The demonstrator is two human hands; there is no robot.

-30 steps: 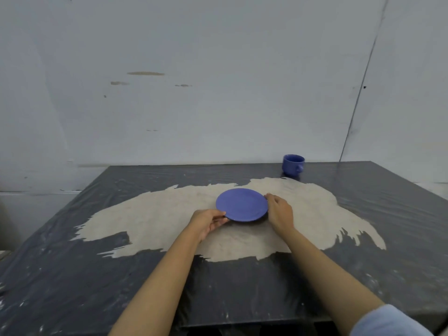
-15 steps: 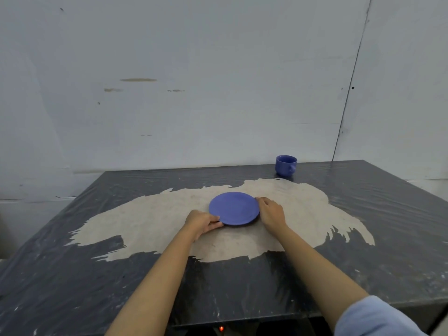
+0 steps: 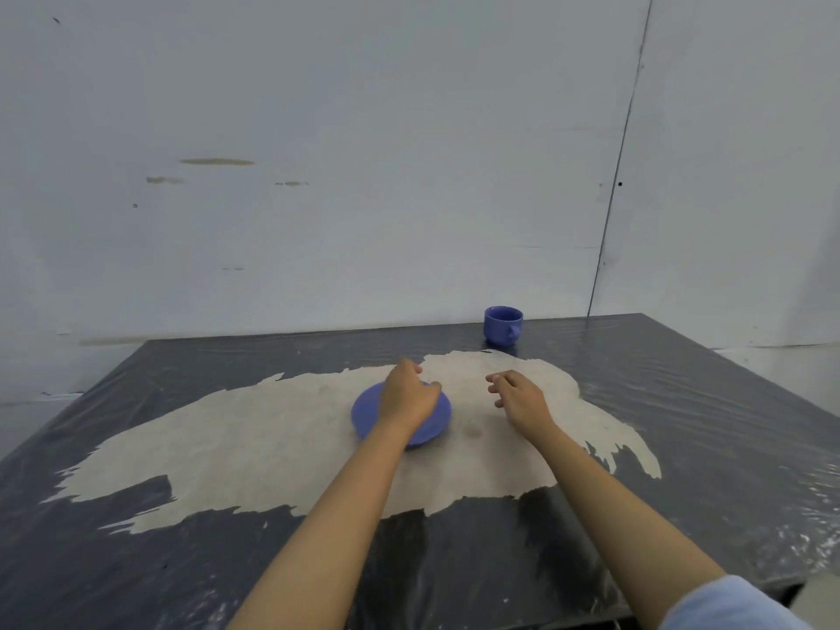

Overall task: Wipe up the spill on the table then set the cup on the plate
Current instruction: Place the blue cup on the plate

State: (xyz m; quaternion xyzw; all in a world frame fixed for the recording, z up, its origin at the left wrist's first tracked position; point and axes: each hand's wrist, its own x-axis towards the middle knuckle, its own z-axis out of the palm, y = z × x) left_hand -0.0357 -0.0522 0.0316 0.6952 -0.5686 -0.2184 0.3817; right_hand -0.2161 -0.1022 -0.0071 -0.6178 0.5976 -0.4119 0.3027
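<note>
A blue plate (image 3: 369,413) lies flat on the dark table (image 3: 709,429), in the middle of a large pale beige patch (image 3: 254,438). My left hand (image 3: 407,395) is over the plate's middle and far rim with its fingers loosely bent, and nothing shows in its grip. To the right of the plate, my right hand (image 3: 518,397) hovers above the patch, fingers apart and empty. A blue cup (image 3: 502,326) stands upright near the table's far edge, beyond my right hand, with its handle facing me. Two small darker spots (image 3: 472,430) mark the patch just right of the plate.
A grey wall (image 3: 409,175) rises directly behind the table. The tabletop is covered in shiny, wrinkled dark film. Its near edge runs along the bottom right.
Both hands have let go of the plate's sides. My left hand has moved over the plate and my right hand has shifted off to the right. The view has swung right.
</note>
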